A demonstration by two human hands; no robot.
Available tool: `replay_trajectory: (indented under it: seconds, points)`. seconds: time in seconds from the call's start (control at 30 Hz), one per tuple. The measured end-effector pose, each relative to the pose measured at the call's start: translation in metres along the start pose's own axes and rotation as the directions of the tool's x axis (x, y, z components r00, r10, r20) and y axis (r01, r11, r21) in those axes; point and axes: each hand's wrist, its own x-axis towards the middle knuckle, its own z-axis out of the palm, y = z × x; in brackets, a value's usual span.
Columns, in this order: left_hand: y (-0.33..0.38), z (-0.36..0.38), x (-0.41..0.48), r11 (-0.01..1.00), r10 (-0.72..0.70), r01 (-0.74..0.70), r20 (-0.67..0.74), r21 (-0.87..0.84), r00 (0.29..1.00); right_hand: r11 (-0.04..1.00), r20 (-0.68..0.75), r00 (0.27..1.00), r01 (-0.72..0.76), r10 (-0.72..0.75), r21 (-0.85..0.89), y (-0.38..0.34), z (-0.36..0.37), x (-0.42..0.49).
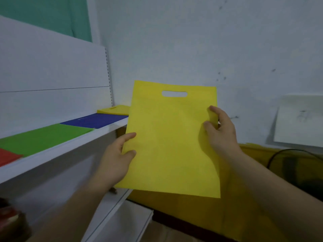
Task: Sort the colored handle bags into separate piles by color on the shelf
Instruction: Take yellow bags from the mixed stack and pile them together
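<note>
Left hand (pixel 115 163) and right hand (pixel 222 130) pinch the yellow bag (pixel 171 137) beside the shelf (pixel 70 149), which holds a red pile (pixel 7 157), green pile (pixel 43 137), blue pile (pixel 94 120), likely a yellow pile (pixel 115 110).

Flat yellow non-woven handle bag (pixel 171 137) held upright, pinched at its side edges by left hand (pixel 116 161) and right hand (pixel 221 131); white shelf (pixel 57 152) carries green, blue, yellow piles.

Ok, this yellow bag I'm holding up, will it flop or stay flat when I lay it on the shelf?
The yellow bag likely keeps some body: held only at its side edges by the left hand and right hand, it looks nearly flat. It is probably thin and pliable, since its edge folds in the right hand's pinch.
</note>
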Motion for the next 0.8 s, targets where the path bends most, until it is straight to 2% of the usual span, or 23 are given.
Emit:
replay_trajectory:
  seconds: [0.27, 0.5, 0.8]
  points:
    - [-0.024, 0.06, 0.069, 0.998, 0.033, -0.025, 0.157, -0.049, 0.987, 0.996, -0.095, 0.993, -0.067, 0.062, -0.053, 0.055, -0.019, 0.032]
    - [-0.05, 0.077, 0.154, 0.994, 0.079, -0.063, 0.21, -0.085, 0.975, 0.983, -0.159, 0.987, -0.038, 0.009, -0.179, 0.07, 0.007, 0.092]
    - [-0.084, 0.093, 0.232, 0.994, 0.097, -0.078, 0.266, -0.081, 0.959, 0.971, -0.229, 0.973, -0.095, 0.043, -0.218, 0.106, 0.04, 0.143]
